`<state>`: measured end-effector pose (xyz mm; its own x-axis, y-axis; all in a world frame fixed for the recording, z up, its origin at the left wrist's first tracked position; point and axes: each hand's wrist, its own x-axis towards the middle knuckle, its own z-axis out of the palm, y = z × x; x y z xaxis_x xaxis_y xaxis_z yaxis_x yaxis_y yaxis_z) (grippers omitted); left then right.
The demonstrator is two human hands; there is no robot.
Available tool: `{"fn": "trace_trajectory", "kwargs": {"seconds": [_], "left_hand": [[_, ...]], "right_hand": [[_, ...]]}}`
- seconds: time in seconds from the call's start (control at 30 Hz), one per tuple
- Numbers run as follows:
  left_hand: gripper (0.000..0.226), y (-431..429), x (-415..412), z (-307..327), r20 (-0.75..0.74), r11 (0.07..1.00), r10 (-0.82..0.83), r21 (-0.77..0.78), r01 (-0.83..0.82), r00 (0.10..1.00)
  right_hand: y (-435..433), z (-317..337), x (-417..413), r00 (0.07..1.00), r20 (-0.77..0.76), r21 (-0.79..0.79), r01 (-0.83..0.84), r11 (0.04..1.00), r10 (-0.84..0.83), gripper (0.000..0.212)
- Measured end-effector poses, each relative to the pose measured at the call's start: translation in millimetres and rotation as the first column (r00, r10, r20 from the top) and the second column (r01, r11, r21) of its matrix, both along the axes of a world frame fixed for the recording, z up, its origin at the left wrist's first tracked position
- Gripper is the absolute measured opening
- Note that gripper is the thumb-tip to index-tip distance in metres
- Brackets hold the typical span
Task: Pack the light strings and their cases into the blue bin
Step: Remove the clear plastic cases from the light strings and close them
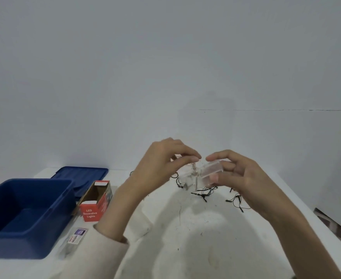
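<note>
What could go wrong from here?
The clear case, gripped at one end by the right hand, could slip. The thin wire pinched by the left hand at its mouth might snag or kink. The dark light string sprawled on the table may tangle when lifted.

plain pale grey wall [165, 57] behind a scuffed white table [185, 238]; streaked floor [338, 230] at right.

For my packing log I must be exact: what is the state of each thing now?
Blue bin: open, nothing visible inside.
Lid: off, flat behind the bin.
Red box: open, lying down, looks empty.
Clear case: held by left hand and right hand, above the table.
Dark light string: loose on the table.
</note>
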<state>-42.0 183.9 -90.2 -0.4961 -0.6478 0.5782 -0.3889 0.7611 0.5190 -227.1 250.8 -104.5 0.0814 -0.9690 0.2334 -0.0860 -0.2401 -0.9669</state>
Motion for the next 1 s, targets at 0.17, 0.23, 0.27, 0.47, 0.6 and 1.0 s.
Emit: {"fn": "trace_trajectory", "kwargs": {"seconds": [0.17,0.23,0.27,0.47,0.6,1.0], "left_hand": [[0.031,13,-6,-12,-0.364,0.876,-0.036,0.437,0.205,0.931],[0.028,18,-12,-20,-0.422,0.827,-0.024,0.502,0.255,0.906],[0.025,20,-15,-24,-0.45,0.809,-0.009,0.522,0.271,0.893],[0.029,33,-31,-41,-0.459,0.774,0.133,0.602,0.197,0.879],[0.028,43,-34,-42,-0.268,0.847,0.198,0.531,-0.027,0.943],[0.033,26,-12,-8,0.256,0.822,0.285,-0.561,-0.099,0.924]], "right_hand": [[-7,-7,1,0.87,0.478,0.041,-0.159,0.986,0.121,0.052],[-10,-10,6,0.8,0.593,0.037,-0.142,0.989,0.092,0.063],[-11,-11,9,0.766,0.639,0.041,-0.124,0.991,0.069,0.06],[-16,-9,17,0.723,0.68,0.06,0.113,0.992,-0.123,0.027],[-14,-12,22,0.808,0.506,-0.006,0.354,0.935,-0.302,0.023],[-8,-18,15,0.887,-0.205,-0.267,0.357,0.895,-0.414,0.031]]}}
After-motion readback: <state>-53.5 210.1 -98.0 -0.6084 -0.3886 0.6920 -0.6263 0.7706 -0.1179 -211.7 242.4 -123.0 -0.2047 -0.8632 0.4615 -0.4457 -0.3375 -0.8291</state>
